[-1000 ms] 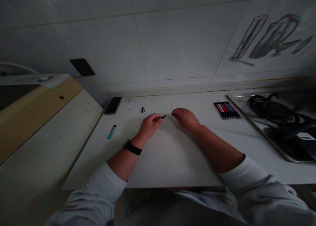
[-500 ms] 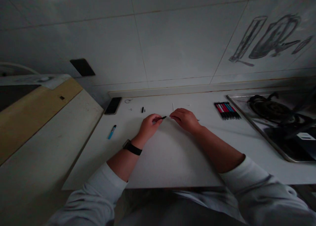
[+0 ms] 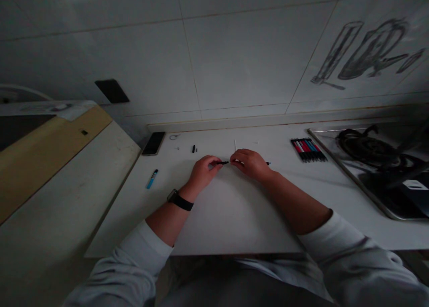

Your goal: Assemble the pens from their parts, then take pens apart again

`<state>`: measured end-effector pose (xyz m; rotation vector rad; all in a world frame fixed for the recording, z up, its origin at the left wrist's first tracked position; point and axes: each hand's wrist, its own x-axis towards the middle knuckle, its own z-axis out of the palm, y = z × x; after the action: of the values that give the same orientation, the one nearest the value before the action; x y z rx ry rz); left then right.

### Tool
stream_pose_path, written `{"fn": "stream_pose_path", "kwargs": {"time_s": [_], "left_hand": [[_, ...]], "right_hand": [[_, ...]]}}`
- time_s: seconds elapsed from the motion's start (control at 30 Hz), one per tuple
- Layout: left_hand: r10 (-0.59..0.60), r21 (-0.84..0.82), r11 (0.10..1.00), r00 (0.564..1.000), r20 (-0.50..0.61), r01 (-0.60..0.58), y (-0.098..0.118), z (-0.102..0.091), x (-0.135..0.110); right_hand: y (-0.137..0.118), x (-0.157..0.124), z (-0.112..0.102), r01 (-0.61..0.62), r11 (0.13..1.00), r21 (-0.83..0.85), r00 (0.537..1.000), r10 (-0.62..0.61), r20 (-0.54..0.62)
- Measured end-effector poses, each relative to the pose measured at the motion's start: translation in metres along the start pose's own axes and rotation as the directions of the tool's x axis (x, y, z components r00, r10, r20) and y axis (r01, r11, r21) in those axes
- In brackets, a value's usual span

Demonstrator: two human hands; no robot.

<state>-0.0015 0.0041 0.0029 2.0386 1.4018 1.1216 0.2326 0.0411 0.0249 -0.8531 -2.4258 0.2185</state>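
My left hand pinches a black pen piece, which points right toward the other hand. My right hand is closed, its fingertips at a small pale pen part by the tip of the black piece. Most of what the right fingers hold is hidden; whether the two parts touch I cannot tell. A thin white stick lies just behind the right hand. The small dark end of something shows past the right hand's wrist side. Further left are a short black piece and a tinier dark bit.
A row of several pens lies at the right, beside a gas stove with a metal rim. At the left are a phone and a blue pen-like tool. A wall closes off the back of the white table.
The black pen piece has shifted slightly right and levelled out, closer to the right fingertips. Both hands stay almost in place. The dark end past the right hand shows more clearly.
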Motion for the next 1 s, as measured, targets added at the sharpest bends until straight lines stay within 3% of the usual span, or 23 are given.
{"fn": "stream_pose_path", "kwargs": {"time_s": [0.43, 0.6, 0.83, 1.0], "left_hand": [[0.013, -0.087, 0.996, 0.992, 0.122, -0.002, 0.004, 0.001, 0.0], [0.028, -0.093, 0.996, 0.985, 0.169, -0.012, 0.002, 0.004, -0.003], [0.052, -0.103, 0.994, 0.982, 0.18, -0.034, 0.001, 0.005, -0.003], [-0.008, -0.041, 0.999, 0.989, 0.147, 0.014, 0.005, 0.002, -0.003]], "right_hand": [[-0.009, -0.002, 0.008, 0.002, 0.996, 0.087, 1.0, -0.005, 0.028], [-0.025, 0.0, 0.009, 0.036, 0.969, 0.246, 0.999, -0.027, -0.04], [-0.027, 0.001, 0.005, -0.023, 0.887, 0.462, 0.968, 0.135, -0.212], [-0.003, -0.003, -0.02, -0.182, 0.908, 0.377, 0.871, 0.326, -0.366]]}}
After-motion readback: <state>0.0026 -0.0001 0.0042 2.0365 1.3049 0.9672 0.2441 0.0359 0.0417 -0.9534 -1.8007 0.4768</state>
